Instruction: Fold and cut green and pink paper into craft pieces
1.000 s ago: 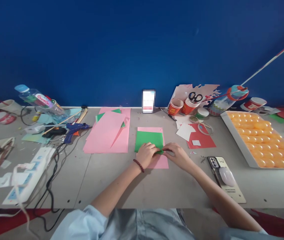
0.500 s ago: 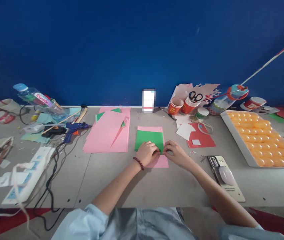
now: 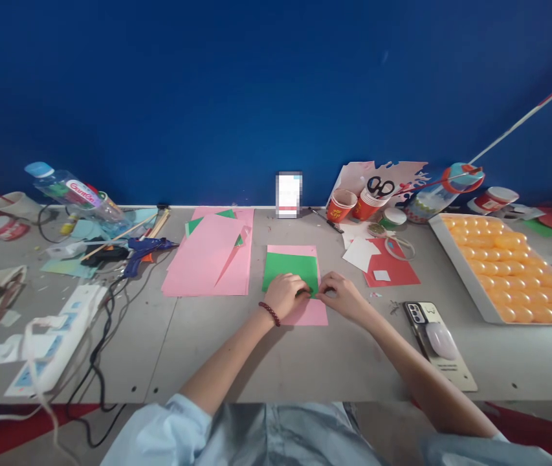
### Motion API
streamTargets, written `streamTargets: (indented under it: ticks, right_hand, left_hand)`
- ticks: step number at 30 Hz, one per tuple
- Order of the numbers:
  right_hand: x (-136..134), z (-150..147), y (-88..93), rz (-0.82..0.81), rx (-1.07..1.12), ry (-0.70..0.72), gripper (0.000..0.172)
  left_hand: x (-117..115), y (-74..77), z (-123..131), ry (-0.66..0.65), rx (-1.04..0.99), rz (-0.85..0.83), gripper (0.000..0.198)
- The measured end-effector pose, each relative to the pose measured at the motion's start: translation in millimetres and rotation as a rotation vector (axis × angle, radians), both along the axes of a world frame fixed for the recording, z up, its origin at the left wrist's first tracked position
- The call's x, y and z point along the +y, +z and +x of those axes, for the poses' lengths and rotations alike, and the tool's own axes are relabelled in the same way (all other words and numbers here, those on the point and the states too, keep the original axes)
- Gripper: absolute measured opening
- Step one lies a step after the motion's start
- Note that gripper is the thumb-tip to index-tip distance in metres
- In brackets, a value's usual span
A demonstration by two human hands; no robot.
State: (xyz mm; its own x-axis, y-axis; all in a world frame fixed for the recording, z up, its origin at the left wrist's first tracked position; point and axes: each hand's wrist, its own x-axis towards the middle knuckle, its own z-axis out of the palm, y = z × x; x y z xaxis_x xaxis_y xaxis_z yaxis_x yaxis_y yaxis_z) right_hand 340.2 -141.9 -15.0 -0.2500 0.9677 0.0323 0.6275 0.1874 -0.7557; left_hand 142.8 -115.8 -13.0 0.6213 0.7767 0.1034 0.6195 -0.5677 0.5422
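A sheet of green paper (image 3: 289, 264) lies over a pink sheet (image 3: 310, 314) in front of me, and pink shows beyond its far and near edges. My left hand (image 3: 286, 294), with a beaded bracelet at the wrist, rests on the near part of the green paper, fingers curled down at its lower edge. My right hand (image 3: 340, 294) is closed in a pinch at the near right corner of the green paper. The fingertips of both hands nearly meet there. Exactly what lies between the fingertips is partly hidden.
Left are pink sheets (image 3: 198, 259), a blue glue gun (image 3: 147, 251), a power strip (image 3: 62, 343) and a plastic bottle (image 3: 79, 193). Right are red paper (image 3: 397, 268), paper cups (image 3: 341, 207) with scissors (image 3: 380, 187) nearby, a phone (image 3: 438, 349) and a tray of orange balls (image 3: 508, 268).
Both hands stay at the near edge of the green paper with hardly any shift. The fingertips move only very slightly at the corner.
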Motion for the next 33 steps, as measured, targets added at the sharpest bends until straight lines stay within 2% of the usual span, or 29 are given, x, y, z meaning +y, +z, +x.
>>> streamTargets:
  ticks: [7, 11, 18, 20, 26, 33]
  right_hand:
    - [2, -1, 2.2, -0.006, -0.004, 0.006, 0.008]
    - [-4, -1, 1.9, 0.084, 0.008, -0.01, 0.004]
    - [-26, 6, 0.3, 0.199, -0.04, -0.243, 0.015]
    - [-33, 4, 1.7, 0.226, -0.101, -0.216, 0.016]
    - [-56, -13, -1.7, 0.374, -0.288, -0.019, 0.027]
    - [-63, -20, -9.4, 0.457, -0.388, -0.009, 0.032]
  left_hand:
    - [-1, -0.4, 1, 0.006, 0.013, 0.013, 0.009]
    - [0, 0.3, 1, 0.001, 0.021, 0.012, 0.011]
    - [0, -0.5, -1, -0.025, 0.007, 0.034, 0.012]
    - [0, -0.9, 0, -0.024, 0.011, 0.04, 0.012]
    - [-1, 0.0, 0, -0.02, 0.027, 0.039, 0.014]
    - [-1, 0.8, 0, -0.021, 0.032, 0.038, 0.015]
